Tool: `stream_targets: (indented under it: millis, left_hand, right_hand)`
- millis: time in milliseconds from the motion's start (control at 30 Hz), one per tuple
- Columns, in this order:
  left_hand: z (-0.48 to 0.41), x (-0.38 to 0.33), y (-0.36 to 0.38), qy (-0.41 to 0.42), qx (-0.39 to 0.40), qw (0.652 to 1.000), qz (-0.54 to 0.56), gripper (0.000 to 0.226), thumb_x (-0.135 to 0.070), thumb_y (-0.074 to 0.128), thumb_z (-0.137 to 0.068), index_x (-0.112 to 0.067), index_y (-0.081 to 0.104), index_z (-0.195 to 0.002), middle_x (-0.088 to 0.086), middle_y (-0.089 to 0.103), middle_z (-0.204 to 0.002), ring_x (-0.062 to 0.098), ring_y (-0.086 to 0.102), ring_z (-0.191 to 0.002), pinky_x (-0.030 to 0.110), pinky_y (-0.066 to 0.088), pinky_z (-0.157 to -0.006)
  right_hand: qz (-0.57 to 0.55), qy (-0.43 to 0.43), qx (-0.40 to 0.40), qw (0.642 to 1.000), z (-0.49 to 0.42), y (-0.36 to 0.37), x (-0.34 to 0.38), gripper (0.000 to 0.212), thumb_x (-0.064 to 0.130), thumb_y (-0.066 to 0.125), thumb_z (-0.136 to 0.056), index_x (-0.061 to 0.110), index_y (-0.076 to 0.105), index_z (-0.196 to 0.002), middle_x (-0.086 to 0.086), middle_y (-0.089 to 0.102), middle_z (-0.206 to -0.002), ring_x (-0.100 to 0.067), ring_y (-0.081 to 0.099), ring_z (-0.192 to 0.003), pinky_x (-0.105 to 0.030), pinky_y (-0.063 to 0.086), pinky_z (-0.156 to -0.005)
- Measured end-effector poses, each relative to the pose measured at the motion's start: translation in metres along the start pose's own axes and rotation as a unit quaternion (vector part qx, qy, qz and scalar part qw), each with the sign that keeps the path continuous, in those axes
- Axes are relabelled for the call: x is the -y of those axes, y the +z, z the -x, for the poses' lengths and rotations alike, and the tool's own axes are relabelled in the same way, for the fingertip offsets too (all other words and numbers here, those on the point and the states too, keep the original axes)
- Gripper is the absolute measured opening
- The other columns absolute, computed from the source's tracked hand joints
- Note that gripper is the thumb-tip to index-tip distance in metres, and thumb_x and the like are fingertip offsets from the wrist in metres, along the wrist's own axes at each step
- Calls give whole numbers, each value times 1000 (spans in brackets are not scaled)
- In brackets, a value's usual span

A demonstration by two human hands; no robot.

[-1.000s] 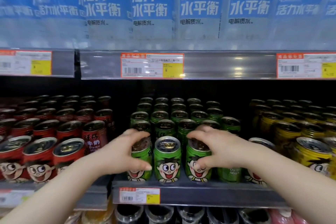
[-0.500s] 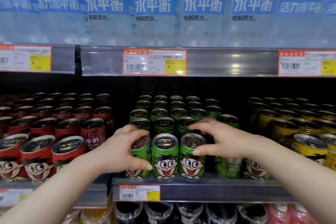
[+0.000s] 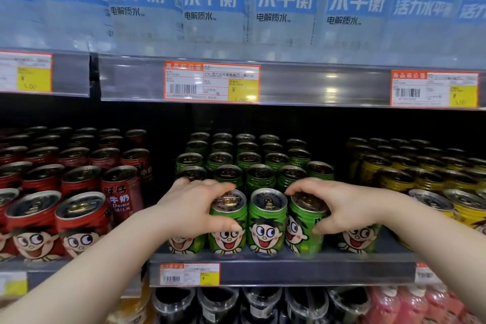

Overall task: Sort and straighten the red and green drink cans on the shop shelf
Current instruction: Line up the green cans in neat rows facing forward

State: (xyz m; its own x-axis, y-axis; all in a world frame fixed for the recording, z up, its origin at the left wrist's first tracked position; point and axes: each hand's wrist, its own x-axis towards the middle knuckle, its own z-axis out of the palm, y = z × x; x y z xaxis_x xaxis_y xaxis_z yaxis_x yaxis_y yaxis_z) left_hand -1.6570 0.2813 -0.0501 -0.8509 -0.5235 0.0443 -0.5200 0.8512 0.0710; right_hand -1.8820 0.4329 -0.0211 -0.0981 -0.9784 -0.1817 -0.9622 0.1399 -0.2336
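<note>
Since the earlier frame the right hand (image 3: 339,208) has shifted one can to the right along the front row, and the can it grips now shows its cartoon face turned partly sideways. The left hand (image 3: 194,208) stays on its can. Behind the left hand another front-row green can (image 3: 181,244) is mostly hidden, only its lower face showing; a can behind the right wrist is likewise half covered. The left hand is curled around the left green can (image 3: 228,226), fingers over the lid, thumb on the front. The right hand clasps the right green can (image 3: 302,229) the same way. Between them the middle green can (image 3: 267,223) stands free and upright, face forward. All stand at the shelf (image 3: 289,271) edge, with red cans (image 3: 79,221) to the left and yellow cans (image 3: 434,179) to the right.
</note>
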Motion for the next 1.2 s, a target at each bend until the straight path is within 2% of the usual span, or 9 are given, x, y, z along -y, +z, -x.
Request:
stream_targets:
  millis: [133, 200, 333, 500, 633, 733, 833, 1067, 1200]
  left_hand:
    - [1, -1, -1, 4, 6, 1000, -1, 84, -72, 47, -75, -38, 17, -145, -11, 33, -149, 11, 31, -135, 32, 19, -108]
    - [1, -1, -1, 0, 14, 1000, 0, 83, -72, 47, -75, -38, 17, -145, -11, 33, -149, 12, 32, -134, 33, 19, -109]
    - [0, -1, 0, -1, 12, 1000, -2, 83, -72, 47, -75, -38, 17, -145, -10, 32, -149, 11, 31, -135, 33, 19, -109]
    - [1, 1, 1, -4, 14, 1000, -5, 87, -77, 42, -71, -39, 17, -145, -12, 32, -149, 10, 31, -135, 33, 19, -108]
    - [-2, 4, -1, -4, 30, 1000, 3, 91, -82, 40, -67, -39, 18, -145, -11, 32, -149, 11, 29, -136, 34, 19, -110]
    - [-3, 2, -5, -8, 30, 999, 13, 131, -102, 11, -30, -39, 22, -144, -8, 33, -147, 15, 30, -136, 36, 22, -109]
    - [-3, -2, -6, -26, 16, 999, 13, 141, -101, 3, -18, -39, 22, -144, -6, 33, -147, 17, 30, -136, 36, 22, -110]
    - [-3, -4, -1, -11, 22, 1000, 9, 134, -101, 12, -24, -43, 17, -144, -10, 34, -147, 12, 34, -133, 34, 23, -108]
    - [-5, -2, 0, -7, 8, 1000, 12, 135, -101, 2, -24, -42, 19, -144, -10, 34, -147, 12, 34, -134, 34, 24, -109]
  right_hand:
    - [71, 76, -66, 992, 0, -3, 2, 90, 72, 59, -67, 32, 29, -141, 5, 38, -146, -14, 41, -129, -29, 39, -104]
    - [68, 66, -44, 994, -1, -6, 4, 77, 65, 63, -71, 31, 37, -135, 5, 47, -137, -12, 48, -118, -28, 44, -98]
    - [28, 28, 36, 999, 0, -12, 3, 79, 32, 69, -79, 36, 23, -144, 10, 35, -143, -8, 39, -126, -21, 38, -102]
    - [26, 37, -5, 999, -3, -1, 1, 85, 47, 69, -77, 32, 20, -145, 9, 30, -151, -11, 34, -135, -28, 33, -111]
    - [-22, 56, -13, 998, 13, -14, -8, 83, 51, 69, -75, 36, 24, -143, 9, 32, -149, -10, 38, -131, -22, 37, -104]
    - [50, 135, -42, 989, 30, -27, -27, 87, 66, 65, -68, 39, 27, -142, 7, 31, -150, -15, 37, -133, -27, 36, -106]
    - [101, 197, 14, 975, 38, -21, -39, 93, 62, 66, -71, 36, 19, -146, 4, 28, -153, -18, 33, -137, -31, 33, -110]
    - [53, 95, 39, 993, 30, -15, -44, 83, 29, 75, -72, 49, 25, -135, 13, 33, -142, -10, 42, -123, -29, 40, -104]
    - [-3, 93, 78, 993, 25, -26, -47, 86, 51, 74, -69, 42, 27, -141, 15, 34, -143, -7, 36, -127, -24, 33, -107]
